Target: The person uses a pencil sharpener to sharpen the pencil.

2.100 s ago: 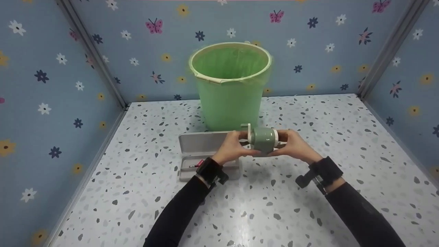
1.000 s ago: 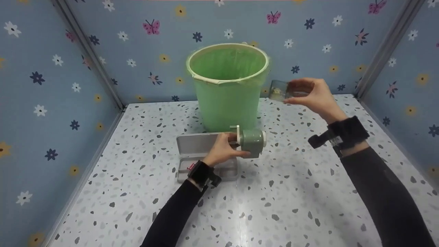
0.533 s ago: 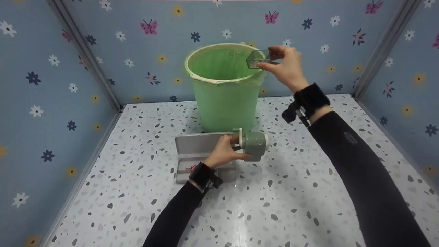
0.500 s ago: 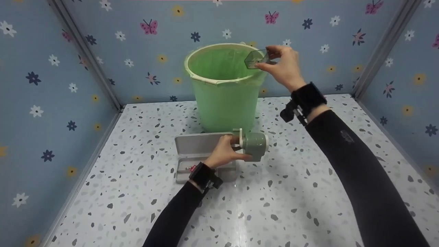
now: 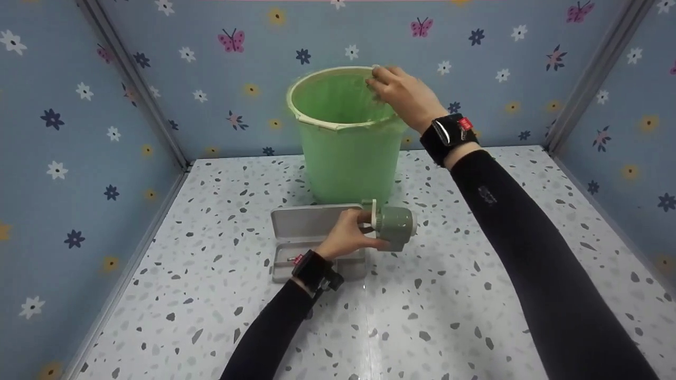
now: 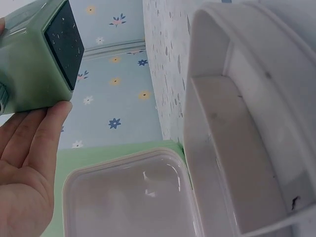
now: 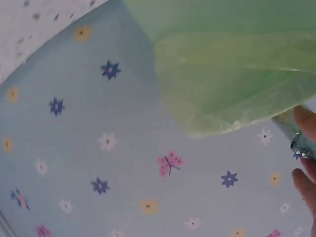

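Observation:
My left hand [image 5: 344,235] grips a green hand-crank pencil sharpener [image 5: 395,224] by its crank side, above the open pencil case. In the left wrist view the sharpener's dark base [image 6: 65,45] shows. My right hand [image 5: 409,96] reaches over the right rim of a green trash can [image 5: 351,163] lined with a thin bag [image 7: 222,89]. Its fingers pinch the clear shavings drawer [image 7: 302,144], seen at the right edge of the right wrist view. The drawer is mostly hidden behind the hand in the head view.
A grey pencil case [image 5: 301,224] lies with its lid up in front of the trash can. A small red-and-silver item [image 5: 297,259] is inside. Flowered panels [image 5: 211,105] enclose the speckled table [image 5: 211,316] at the back and sides.
My right hand pulled the clear drawer away from the sharpener, carried it up to the trash can, and turned over above its opening. The left hand stayed with the sharpener.

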`<action>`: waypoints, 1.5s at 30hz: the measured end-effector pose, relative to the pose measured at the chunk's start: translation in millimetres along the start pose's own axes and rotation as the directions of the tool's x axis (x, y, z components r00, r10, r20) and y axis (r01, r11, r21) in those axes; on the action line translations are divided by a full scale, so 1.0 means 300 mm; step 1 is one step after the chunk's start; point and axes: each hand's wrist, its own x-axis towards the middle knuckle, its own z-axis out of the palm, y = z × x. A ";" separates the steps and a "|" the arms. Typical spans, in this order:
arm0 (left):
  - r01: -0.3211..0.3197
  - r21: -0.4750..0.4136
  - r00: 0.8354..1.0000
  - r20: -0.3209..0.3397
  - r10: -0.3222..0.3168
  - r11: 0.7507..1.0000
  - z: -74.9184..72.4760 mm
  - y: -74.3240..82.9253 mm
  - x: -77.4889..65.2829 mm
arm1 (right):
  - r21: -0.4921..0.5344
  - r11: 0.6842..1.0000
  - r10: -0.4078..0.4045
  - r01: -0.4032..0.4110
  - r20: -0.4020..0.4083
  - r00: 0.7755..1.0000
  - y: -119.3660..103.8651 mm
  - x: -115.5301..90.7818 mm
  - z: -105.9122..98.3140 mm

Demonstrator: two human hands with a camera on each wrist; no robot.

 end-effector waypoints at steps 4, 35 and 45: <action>-0.005 0.010 1.000 -0.005 0.005 1.000 -0.003 0.004 0.004 | -0.324 0.905 -0.287 0.277 0.017 0.958 0.001 -0.004 -0.006; 0.022 0.002 0.999 -0.023 -0.022 1.000 0.003 0.009 0.003 | 0.361 0.908 0.261 -0.211 -0.095 0.960 0.041 -0.063 -0.050; 0.008 0.003 0.999 -0.050 -0.008 1.000 0.001 0.005 0.003 | 0.812 0.457 0.612 -0.362 0.008 0.790 0.049 -0.198 -0.043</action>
